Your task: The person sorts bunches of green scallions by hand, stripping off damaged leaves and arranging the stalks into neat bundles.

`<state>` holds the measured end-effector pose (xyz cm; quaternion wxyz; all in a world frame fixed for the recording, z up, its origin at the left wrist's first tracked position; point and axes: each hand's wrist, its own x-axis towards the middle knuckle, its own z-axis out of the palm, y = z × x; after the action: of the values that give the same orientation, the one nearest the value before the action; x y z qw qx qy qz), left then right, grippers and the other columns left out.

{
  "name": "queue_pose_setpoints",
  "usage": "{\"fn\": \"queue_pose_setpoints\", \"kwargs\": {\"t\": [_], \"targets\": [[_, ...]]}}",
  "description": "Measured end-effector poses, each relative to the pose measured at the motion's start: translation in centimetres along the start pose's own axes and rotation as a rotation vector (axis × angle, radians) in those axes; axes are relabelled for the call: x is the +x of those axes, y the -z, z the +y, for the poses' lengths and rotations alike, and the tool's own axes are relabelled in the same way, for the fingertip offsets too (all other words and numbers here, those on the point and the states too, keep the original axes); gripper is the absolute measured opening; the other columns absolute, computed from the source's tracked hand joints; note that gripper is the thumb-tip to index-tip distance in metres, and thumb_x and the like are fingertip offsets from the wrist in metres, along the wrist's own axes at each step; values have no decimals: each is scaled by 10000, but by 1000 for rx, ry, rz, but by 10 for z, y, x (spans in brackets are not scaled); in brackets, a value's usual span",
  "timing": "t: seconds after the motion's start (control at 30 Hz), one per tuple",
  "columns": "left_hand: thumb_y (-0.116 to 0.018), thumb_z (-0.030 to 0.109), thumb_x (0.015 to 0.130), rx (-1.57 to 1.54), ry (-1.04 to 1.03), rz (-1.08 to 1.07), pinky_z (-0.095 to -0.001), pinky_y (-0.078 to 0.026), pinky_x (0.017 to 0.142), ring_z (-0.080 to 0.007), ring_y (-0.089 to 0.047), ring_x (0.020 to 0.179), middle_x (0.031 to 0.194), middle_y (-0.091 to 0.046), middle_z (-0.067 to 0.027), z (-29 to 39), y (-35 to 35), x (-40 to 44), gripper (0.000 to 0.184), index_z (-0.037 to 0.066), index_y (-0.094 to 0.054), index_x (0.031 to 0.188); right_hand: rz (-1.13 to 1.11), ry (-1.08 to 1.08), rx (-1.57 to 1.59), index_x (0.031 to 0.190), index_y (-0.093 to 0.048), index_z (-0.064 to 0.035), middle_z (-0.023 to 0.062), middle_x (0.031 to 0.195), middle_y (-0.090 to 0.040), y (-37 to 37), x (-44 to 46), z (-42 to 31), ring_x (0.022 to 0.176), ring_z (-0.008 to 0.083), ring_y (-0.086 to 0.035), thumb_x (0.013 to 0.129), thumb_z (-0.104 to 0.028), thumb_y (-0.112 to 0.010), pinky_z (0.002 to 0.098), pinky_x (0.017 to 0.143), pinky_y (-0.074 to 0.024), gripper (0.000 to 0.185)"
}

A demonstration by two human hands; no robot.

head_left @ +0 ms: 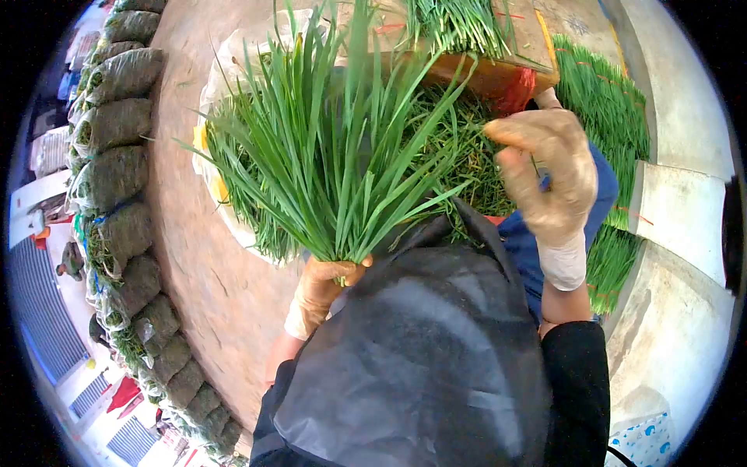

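Ahead of my left hand (331, 272), and to its left, stands a pale plastic sack (220, 68) with green leaves inside. Much further to the left of this same hand there is a row of bags (124, 233), each packed with greenery. My left hand is closed around the lower ends of a leaf bunch (334, 179), which fans upward from it and hides much of the sack. My right hand (552, 167) is raised, the fingers loosely curved and the thumb apart from them; it is blurred, so its fine details are hard to make out. Just left of it lie loose leaves (471, 144), partly covered. Beyond it, a wooden bench (537, 39) is cut off by the upper edge, with red string (517, 89) at its side. I count two gloved hands, one bunch gripped, one sack, and at least ten bags; the tied bundles (599, 93) to the right of my right hand overlap too closely for counting.
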<state>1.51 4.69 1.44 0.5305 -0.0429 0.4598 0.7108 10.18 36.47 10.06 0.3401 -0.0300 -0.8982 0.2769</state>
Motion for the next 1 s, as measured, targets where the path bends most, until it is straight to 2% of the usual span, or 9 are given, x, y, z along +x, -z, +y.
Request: {"fn": "queue_pose_setpoints", "kwargs": {"t": [0.07,0.17,0.3,0.4,0.57,0.67,0.8,0.9,1.0], "targets": [[-724,107,646,-19,-1,-9,-252,-344,462,-123,-444,500,834,-638,-154,-1,-1,-2,455,-36,-563,1047,-160,179,-9,953,-671,-138,26,903,-623,-9,8,-6,898,238,-590,749,-329,-724,402,828,-449,285],[-729,121,646,-6,5,22,-250,-345,464,-127,-451,497,821,-639,-149,1,-5,-5,454,-35,-569,1041,-322,265,-141,855,-649,-158,-9,871,-597,-40,-2,-14,935,214,-559,746,-327,-693,387,844,-419,206],[-710,108,623,34,28,39,-251,-341,463,-125,-457,501,779,-627,-131,0,-2,-6,414,-46,-592,988,-274,240,71,780,-629,-134,7,776,-585,-44,-15,-15,827,231,-571,737,-241,-703,382,754,-442,137],[-689,86,606,82,55,51,-255,-341,464,-124,-459,502,764,-618,-124,3,-1,-6,381,-54,-601,949,-314,-16,437,804,-627,-96,57,746,-587,-29,-21,1,766,286,-573,759,-223,-716,401,692,-445,162],[-657,45,589,254,72,89,-238,-355,486,-132,-496,565,794,-629,-119,8,-9,-3,358,-29,-617,937,-272,25,164,878,-608,-94,52,790,-597,-36,-27,-6,772,285,-582,773,-327,-695,407,735,-450,270],[-640,21,581,270,86,86,-229,-351,478,-131,-515,605,805,-635,-110,6,-9,-4,366,-18,-628,944,-534,180,70,852,-604,-99,56,718,-542,-53,-43,-8,721,278,-559,758,-262,-692,393,646,-437,208],[-636,2,589,246,99,81,-224,-348,469,-125,-527,620,803,-643,-98,12,-18,-11,366,-9,-637,955,-542,42,394,780,-644,-91,57,694,-579,-42,-38,-12,697,244,-578,769,-218,-696,371,646,-455,138],[-644,-1,597,349,82,126,-220,-350,469,-119,-528,610,799,-653,-94,11,-13,-13,361,-7,-640,958,-357,-606,897,769,-686,-47,86,737,-663,-23,-42,-12,773,239,-629,767,-192,-717,323,723,-478,148],[-657,4,603,352,159,62,-221,-354,469,-114,-529,604,800,-665,-94,12,3,-18,363,-6,-642,965,-468,-298,512,1006,-657,-55,112,901,-644,-1,-31,8,847,284,-612,769,-211,-713,358,763,-479,290]]}}
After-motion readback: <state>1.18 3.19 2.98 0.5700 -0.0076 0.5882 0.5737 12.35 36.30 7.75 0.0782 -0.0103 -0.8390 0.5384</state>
